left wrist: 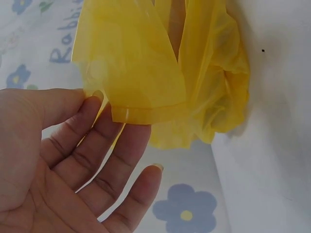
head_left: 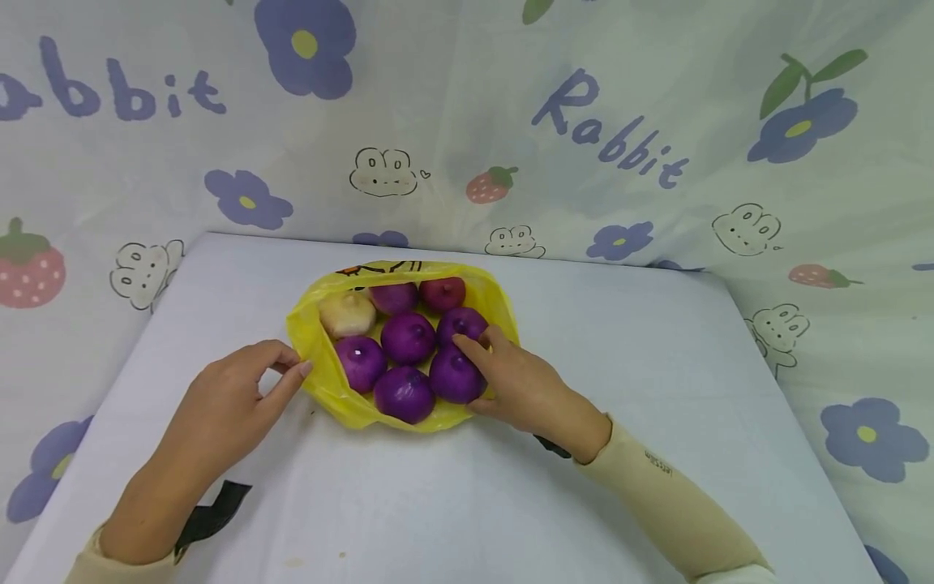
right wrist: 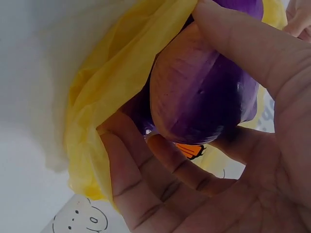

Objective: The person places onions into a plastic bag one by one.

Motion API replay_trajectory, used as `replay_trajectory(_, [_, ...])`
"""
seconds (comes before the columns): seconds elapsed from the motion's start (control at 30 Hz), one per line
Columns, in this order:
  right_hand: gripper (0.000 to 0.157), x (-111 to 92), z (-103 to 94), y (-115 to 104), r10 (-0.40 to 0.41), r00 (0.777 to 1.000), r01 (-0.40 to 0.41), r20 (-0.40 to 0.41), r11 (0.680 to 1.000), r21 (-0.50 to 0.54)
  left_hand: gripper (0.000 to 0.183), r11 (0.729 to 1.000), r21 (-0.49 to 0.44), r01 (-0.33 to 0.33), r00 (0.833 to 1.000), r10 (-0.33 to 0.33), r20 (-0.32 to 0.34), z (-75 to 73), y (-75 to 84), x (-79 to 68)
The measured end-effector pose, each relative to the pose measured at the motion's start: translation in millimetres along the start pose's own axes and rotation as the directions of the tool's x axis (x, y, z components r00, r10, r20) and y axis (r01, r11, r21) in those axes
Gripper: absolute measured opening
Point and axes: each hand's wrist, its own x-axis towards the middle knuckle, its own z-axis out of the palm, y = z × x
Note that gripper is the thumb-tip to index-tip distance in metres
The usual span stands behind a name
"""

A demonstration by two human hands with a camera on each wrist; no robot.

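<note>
A yellow plastic bag (head_left: 344, 403) stands with its mouth open, holding several purple onions (head_left: 407, 339), a pale onion (head_left: 349, 315) at the back left and a redder one (head_left: 443, 294) at the back. At the bag's left edge my left hand (head_left: 232, 397) pinches the rim between thumb and forefinger; the left wrist view shows the thin plastic (left wrist: 141, 58) there. My right hand (head_left: 524, 385) reaches into the bag from the right. Its thumb and fingers curl round a purple onion (right wrist: 204, 92) at the right side, and some fingertips are hidden behind plastic and onion.
The bag stands on a white-covered table (head_left: 620, 349). Behind it hangs a printed cloth (head_left: 452, 97) with flowers, rabbits and strawberries. A black strap (head_left: 215, 511) sticks out at the left wrist.
</note>
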Motion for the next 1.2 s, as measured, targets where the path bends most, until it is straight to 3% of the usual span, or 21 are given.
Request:
replay_trajectory(0.27, [0.095, -4.9, -0.6, -2.6, 0.0, 1.0, 0.001, 0.027, 1.0, -0.004, 0.01, 1.0, -0.005, 0.009, 1.0, -0.009, 0.013, -1.2, 0.5, 1.6])
replay_trajectory(0.9, [0.077, -4.7, 2.8, -4.9, -0.02, 0.999, 0.023, 0.043, 0.997, -0.073, 0.01, 1.0, -0.01, 0.004, 1.0, -0.004, 0.009, -2.1, 0.8, -0.3])
replay_trajectory(1.2, [0.079, -6.2, 6.9, -4.6, -0.042, 0.999, 0.042, -0.002, 0.996, -0.083, 0.011, 1.0, -0.009, 0.007, 1.0, -0.007, 0.018, -1.5, 3.3, -0.3])
